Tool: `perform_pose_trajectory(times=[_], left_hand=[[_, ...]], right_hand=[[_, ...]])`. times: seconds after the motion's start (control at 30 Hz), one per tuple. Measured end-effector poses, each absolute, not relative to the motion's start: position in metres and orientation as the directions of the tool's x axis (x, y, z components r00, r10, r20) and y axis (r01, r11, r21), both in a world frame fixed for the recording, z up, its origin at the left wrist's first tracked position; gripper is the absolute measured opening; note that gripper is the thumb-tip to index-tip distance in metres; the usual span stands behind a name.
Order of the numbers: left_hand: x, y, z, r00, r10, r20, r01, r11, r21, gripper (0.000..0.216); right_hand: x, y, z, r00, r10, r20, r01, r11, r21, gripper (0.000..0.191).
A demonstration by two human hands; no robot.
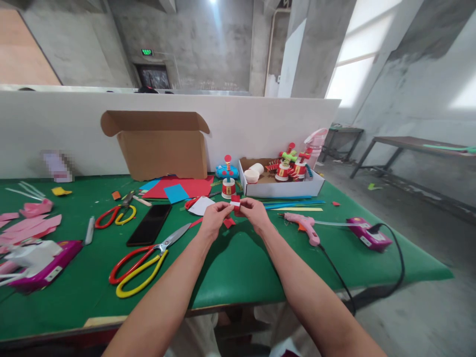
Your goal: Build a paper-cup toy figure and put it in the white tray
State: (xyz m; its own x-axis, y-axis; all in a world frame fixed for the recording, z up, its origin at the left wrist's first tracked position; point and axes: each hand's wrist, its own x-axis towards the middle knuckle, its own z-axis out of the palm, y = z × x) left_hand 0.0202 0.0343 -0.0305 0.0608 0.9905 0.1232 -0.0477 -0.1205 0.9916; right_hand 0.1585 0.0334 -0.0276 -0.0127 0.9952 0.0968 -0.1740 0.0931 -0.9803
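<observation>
Between my two hands is a small red paper strip [235,199] with a white patch on it. My left hand [215,218] pinches its left side. The right side is held by my right hand [254,213], with the fingers closed on it. Just below, a red paper scrap [229,223] lies on the table near my left fingers. Behind my hands stands a paper-cup figure [228,186] with a red disc on top. To the left of my left hand lie large scissors [163,246] with red and yellow handles.
A pink glue gun [305,225] lies at right, its cord leading off the edge, near a purple power strip [368,233]. A white box [282,188] holds cups and figures. At left are a black phone [149,225], smaller scissors [118,213] and pink paper pieces [33,230].
</observation>
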Motion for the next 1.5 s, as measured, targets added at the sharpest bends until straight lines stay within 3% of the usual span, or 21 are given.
perform_pose_trajectory(times=[0.4, 0.63, 0.93, 1.23, 1.5], left_hand=[[0.018, 0.03, -0.024, 0.077, 0.994, 0.077, -0.139, -0.066, 0.988, 0.041], [0.015, 0.031, -0.022, 0.067, 0.995, 0.067, -0.209, -0.052, 0.976, 0.039], [0.015, 0.032, -0.022, 0.084, 0.996, 0.043, -0.236, -0.023, 0.971, 0.04], [0.015, 0.032, -0.023, 0.089, 0.995, 0.043, -0.263, -0.018, 0.965, 0.041], [0.006, 0.033, -0.018, 0.197, 0.98, 0.031, -0.289, 0.027, 0.957, 0.036]], right_hand=[[0.165, 0.033, -0.022, -0.135, 0.982, 0.134, -0.208, 0.104, -0.973, 0.021], [0.162, 0.031, -0.022, -0.146, 0.958, 0.245, -0.125, 0.228, -0.966, 0.029], [0.161, 0.029, -0.02, -0.136, 0.956, 0.261, -0.162, 0.238, -0.958, 0.026], [0.165, 0.029, -0.018, -0.169, 0.918, 0.359, -0.123, 0.342, -0.932, 0.022], [0.165, 0.031, -0.018, -0.159, 0.857, 0.491, -0.121, 0.477, -0.871, 0.016]])
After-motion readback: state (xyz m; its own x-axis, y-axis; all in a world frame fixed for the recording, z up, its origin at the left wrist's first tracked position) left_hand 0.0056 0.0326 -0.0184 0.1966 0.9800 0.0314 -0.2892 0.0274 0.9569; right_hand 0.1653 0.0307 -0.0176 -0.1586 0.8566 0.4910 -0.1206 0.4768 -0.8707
